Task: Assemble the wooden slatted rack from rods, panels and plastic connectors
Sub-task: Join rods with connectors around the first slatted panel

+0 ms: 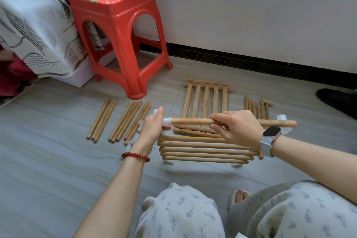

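1. Mid-frame, the right hand (236, 127) is wrapped round a rod (193, 121) held level above a slatted panel (204, 150).
2. The left hand (153, 124) pinches the white connector (167, 121) on the rod's left end.
3. Further back, loose rods (119, 120) lie left and another panel (205, 98) lies flat.
4. The red stool (119, 31) stands upper left.

Right hand (237, 127) gripping rod (191, 121), left hand (152, 127) holding connector (167, 121)
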`<state>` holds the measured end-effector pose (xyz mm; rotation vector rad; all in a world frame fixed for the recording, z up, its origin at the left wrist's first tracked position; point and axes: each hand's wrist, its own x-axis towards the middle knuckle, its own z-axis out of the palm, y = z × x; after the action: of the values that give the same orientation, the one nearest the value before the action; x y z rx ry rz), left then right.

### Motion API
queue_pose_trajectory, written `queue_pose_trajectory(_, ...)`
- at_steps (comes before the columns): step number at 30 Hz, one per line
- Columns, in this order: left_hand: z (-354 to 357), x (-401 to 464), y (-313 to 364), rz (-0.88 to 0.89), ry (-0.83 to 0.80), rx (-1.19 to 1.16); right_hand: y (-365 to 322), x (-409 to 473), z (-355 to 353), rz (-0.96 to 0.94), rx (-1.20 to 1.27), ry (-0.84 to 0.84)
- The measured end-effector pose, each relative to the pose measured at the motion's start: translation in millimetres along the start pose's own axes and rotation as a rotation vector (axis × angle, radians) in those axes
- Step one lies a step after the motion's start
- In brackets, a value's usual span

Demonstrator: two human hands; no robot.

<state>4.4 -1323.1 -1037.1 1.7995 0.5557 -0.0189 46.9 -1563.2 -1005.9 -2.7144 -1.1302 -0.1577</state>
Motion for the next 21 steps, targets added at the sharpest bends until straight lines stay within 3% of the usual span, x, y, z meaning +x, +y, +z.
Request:
queue_pose_trajectory(8,-5.8,-11.5,-11.0,0.084,0.000,0.024,-13.7,9.7,5.0,-0.098,-0.067,-0.058)
queue_pose_trajectory(13,-2.7,-12.8,-13.0,0.046,0.063,-0.026,-21.2,17.1,6.3,-0.067,-0.007,-0.134)
queue_pose_trajectory(18,-4.8,-10.8,-10.0,0.066,0.027,0.028,-20.1,26.6,0.7,0.049,0.229,-0.324)
queue_pose_trajectory(21,-3.9,-7.8,-3.7,0.063,-0.003,0.099,-17.8,26.7,-6.7,0.080,0.251,-0.424)
